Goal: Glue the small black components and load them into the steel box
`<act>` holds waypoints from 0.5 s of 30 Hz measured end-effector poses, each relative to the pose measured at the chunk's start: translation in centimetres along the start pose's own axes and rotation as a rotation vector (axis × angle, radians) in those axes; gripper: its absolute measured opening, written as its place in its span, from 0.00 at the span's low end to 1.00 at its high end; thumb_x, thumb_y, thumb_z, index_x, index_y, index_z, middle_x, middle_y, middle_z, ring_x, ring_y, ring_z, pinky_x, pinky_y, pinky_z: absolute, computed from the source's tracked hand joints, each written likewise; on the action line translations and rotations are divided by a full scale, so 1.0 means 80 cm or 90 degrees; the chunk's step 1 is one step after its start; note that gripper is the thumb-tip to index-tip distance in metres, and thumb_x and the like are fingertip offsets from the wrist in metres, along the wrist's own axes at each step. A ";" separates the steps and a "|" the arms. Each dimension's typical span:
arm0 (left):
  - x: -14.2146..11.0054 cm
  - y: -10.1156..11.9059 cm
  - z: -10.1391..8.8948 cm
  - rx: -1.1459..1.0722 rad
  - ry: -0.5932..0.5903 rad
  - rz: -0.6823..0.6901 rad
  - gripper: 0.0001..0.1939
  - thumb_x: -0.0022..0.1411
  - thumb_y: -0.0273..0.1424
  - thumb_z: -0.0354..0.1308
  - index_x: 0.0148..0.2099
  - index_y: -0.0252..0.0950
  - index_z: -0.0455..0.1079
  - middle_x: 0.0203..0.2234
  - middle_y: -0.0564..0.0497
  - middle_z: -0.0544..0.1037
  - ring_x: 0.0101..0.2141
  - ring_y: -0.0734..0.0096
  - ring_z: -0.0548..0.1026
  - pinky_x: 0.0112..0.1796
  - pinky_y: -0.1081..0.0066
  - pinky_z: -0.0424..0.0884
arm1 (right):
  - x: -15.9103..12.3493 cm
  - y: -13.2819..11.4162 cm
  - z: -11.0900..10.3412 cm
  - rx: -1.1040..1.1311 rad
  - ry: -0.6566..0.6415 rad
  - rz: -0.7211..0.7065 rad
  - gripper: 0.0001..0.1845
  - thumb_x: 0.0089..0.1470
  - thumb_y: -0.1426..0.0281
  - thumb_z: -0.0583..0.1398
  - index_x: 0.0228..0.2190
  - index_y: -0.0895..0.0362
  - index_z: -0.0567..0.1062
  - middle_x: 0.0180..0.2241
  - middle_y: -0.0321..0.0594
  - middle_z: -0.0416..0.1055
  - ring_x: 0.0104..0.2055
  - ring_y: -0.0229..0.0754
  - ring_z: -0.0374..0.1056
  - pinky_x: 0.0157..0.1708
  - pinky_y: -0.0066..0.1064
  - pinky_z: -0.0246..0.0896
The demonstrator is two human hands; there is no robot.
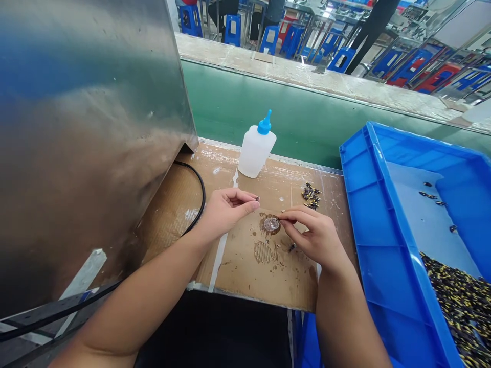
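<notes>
My left hand [227, 208] rests on a cardboard mat [245, 260], its fingers pinched on a tiny dark part at the tips. My right hand [314, 235] is pinched too, holding a thin small piece against a small round dish of glue [271, 224]. A little heap of dark and yellow small parts [311, 197] lies just beyond my right hand. A white squeeze bottle with a blue nozzle [256, 148] stands upright at the back of the mat. What each pinch holds is too small to name.
A large steel housing [88, 138] fills the left, with a black cable [197, 199] curving from under it. A blue plastic crate [387, 245] holding many small parts sits on the right. A green conveyor belt [299, 120] runs behind. Blue stools and people stand far back.
</notes>
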State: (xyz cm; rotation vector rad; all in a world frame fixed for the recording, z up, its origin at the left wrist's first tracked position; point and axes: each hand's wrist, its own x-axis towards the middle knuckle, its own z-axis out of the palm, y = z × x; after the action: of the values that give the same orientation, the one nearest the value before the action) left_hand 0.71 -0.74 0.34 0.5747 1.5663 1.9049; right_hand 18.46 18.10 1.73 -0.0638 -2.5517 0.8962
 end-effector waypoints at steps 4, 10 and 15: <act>0.000 -0.001 0.000 0.001 -0.001 0.002 0.12 0.53 0.37 0.80 0.34 0.35 0.84 0.40 0.42 0.88 0.44 0.59 0.86 0.53 0.59 0.80 | -0.001 0.002 0.001 -0.014 0.002 0.014 0.08 0.70 0.70 0.62 0.44 0.49 0.83 0.41 0.39 0.83 0.41 0.46 0.80 0.42 0.38 0.77; -0.001 -0.002 0.001 0.000 0.000 0.002 0.12 0.53 0.37 0.80 0.34 0.36 0.84 0.40 0.42 0.88 0.44 0.59 0.86 0.54 0.58 0.80 | -0.003 0.003 0.001 -0.021 0.006 0.021 0.08 0.69 0.69 0.63 0.44 0.49 0.83 0.40 0.39 0.82 0.39 0.45 0.79 0.40 0.37 0.77; -0.001 -0.001 0.001 0.001 0.006 0.002 0.13 0.53 0.37 0.80 0.33 0.36 0.84 0.39 0.42 0.88 0.44 0.58 0.86 0.54 0.56 0.80 | -0.003 0.005 0.000 -0.025 0.005 0.043 0.07 0.68 0.68 0.63 0.42 0.49 0.84 0.37 0.39 0.82 0.36 0.45 0.79 0.37 0.37 0.76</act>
State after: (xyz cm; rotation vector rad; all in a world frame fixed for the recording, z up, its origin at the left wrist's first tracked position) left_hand 0.85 -0.75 0.30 0.5703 1.5741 1.9117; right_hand 18.67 18.37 1.40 -0.1651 -2.5739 0.8684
